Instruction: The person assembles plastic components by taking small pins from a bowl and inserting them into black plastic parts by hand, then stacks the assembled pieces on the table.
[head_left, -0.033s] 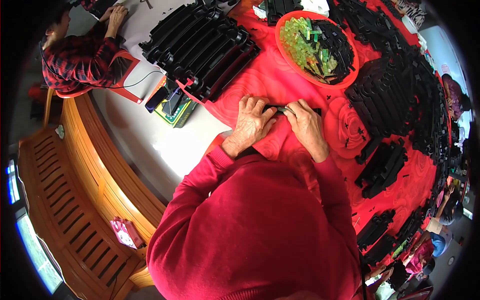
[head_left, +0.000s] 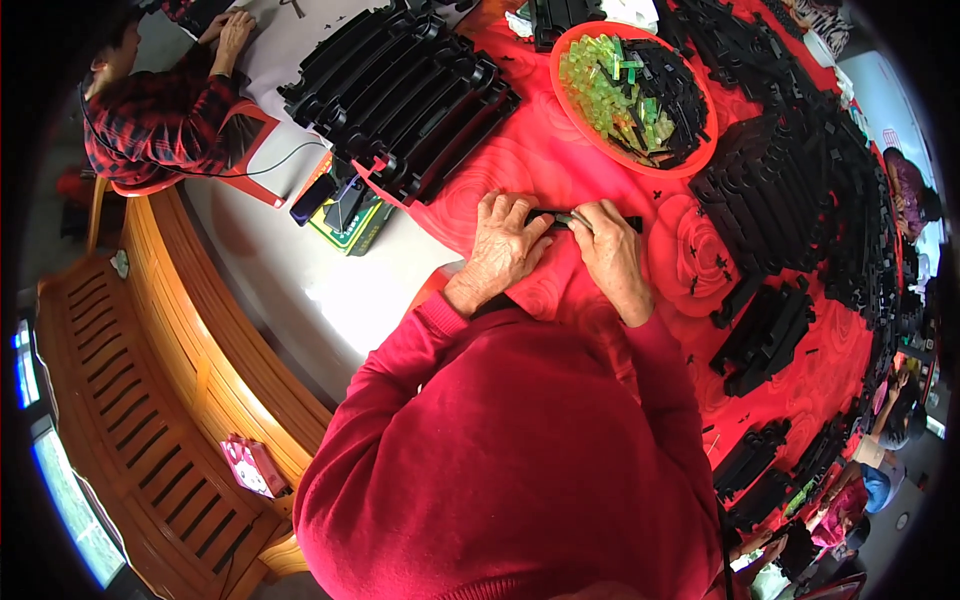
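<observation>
At the table's near edge, my left hand [head_left: 507,238] is closed over one end of a long black plastic part [head_left: 632,222], its fingers pressed down on it. My right hand [head_left: 612,255] pinches a thin dark stick-like piece [head_left: 567,218] against the same part, between the two hands. The kind of stick cannot be made out, and the fingers hide much of the black part. Beyond my hands, an orange-rimmed oval basin [head_left: 556,88] holds yellow-green translucent pieces [head_left: 600,85] and small black strips [head_left: 680,95].
A stack of long black plastic parts [head_left: 400,100] stands at the far left of the red tablecloth [head_left: 500,170]. More black parts [head_left: 770,190] pile up at right. A green box [head_left: 350,230] sits below the table edge. A wooden bench [head_left: 130,400] is left; another person [head_left: 160,130] sits beyond.
My right hand has shifted very slightly to the left along the black part. Everything else looks the same.
</observation>
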